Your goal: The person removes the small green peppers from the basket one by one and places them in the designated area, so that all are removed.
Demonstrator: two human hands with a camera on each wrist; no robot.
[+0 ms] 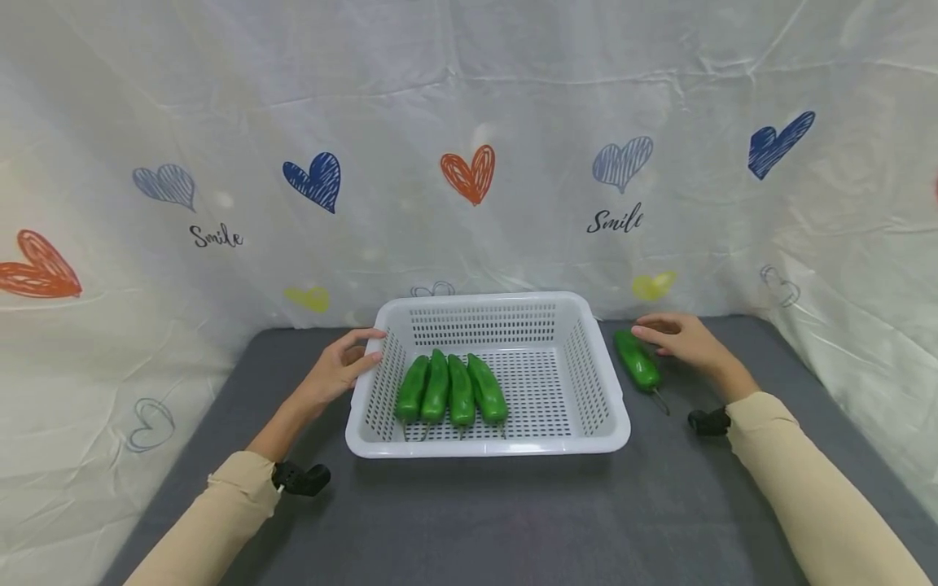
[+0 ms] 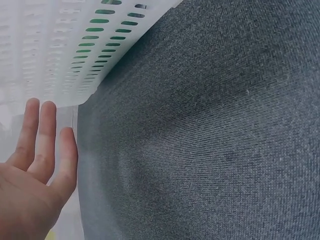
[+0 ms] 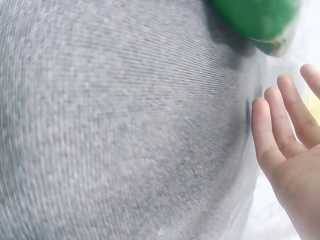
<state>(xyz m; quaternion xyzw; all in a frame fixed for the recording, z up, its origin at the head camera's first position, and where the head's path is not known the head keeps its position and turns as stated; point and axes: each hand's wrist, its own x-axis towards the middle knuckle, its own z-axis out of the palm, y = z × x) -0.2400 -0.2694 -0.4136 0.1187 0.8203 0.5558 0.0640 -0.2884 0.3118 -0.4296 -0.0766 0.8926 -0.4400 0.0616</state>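
Four-sided and white, a perforated plastic basket stands on the dark table, with several green peppers lying side by side in its left half, stems toward me. My left hand is at the basket's left rim, its fingertips at the edge; in the left wrist view its fingers look fairly straight beside the basket wall. To the right of the basket, one more green pepper lies on the table. My right hand hovers at its far end, fingers relaxed and spread; contact is hard to tell.
A dark grey cloth covers the table. Behind it and along the sides hangs a pale sheet printed with hearts and words. Black wrist cameras are strapped over the beige sleeves.
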